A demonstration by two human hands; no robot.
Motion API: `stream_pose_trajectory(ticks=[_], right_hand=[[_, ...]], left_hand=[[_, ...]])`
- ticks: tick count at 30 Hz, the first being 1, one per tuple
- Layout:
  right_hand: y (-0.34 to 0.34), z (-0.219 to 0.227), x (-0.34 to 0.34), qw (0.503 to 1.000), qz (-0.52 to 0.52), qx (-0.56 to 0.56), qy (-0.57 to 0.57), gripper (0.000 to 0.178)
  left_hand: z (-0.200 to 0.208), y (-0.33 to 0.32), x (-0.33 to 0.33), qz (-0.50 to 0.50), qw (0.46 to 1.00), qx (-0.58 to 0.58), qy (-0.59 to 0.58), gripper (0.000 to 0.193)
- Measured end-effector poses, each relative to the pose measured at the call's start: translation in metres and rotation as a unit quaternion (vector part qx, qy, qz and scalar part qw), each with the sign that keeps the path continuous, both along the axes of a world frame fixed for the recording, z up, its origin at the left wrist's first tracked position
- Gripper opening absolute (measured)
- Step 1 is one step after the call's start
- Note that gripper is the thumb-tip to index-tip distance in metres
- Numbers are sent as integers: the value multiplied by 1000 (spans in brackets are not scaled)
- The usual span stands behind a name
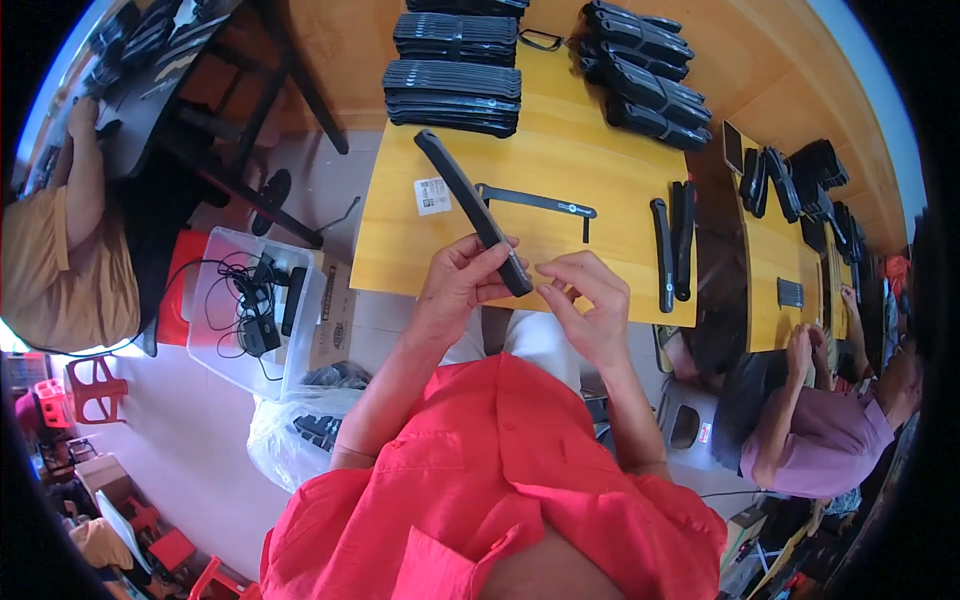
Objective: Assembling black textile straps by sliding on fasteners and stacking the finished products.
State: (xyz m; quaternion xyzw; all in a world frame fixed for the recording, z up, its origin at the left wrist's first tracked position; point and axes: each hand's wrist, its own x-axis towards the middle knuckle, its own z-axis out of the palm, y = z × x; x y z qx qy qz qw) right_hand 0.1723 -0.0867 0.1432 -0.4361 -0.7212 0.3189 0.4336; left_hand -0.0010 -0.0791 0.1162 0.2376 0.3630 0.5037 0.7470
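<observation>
A long black plastic bar (462, 190) slants up and away from me, clasped near its lower end by my left hand (458, 285). Close beside that lower end, my right hand (592, 305) has its thumb and fingertips drawn together; whether anything tiny sits between them cannot be made out. Beyond my hands, a flat black strip (540, 202) with a short leg lies on the yellow table (400, 255). A white printed label sheet (432, 197) lies left of it. Two more black bars (663, 255) rest along the table's right side.
Bundled stacks of black parts stand at the table's far left (453, 95) and far right (650, 85). At left on the floor are a clear bin (215, 345) of cables and a plastic bag (280, 440). Other people work at tables on both sides.
</observation>
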Motion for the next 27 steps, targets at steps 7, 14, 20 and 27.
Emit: stream_pose_trajectory(ticks=[7,14,20,27], right_hand=[[-4,9,6,992,-18,116,-38,16],[-2,13,11,982,5,156,-109,17],[-2,17,7,976,31,161,-144,16],[-3,16,-2,975,1,156,-158,15]], left_hand=[[4,1,17,0,999,31,15,26],[7,-2,22,33,996,58,65,30],[14,-4,21,54,993,70,74,30],[11,-1,18,59,990,90,94,31]])
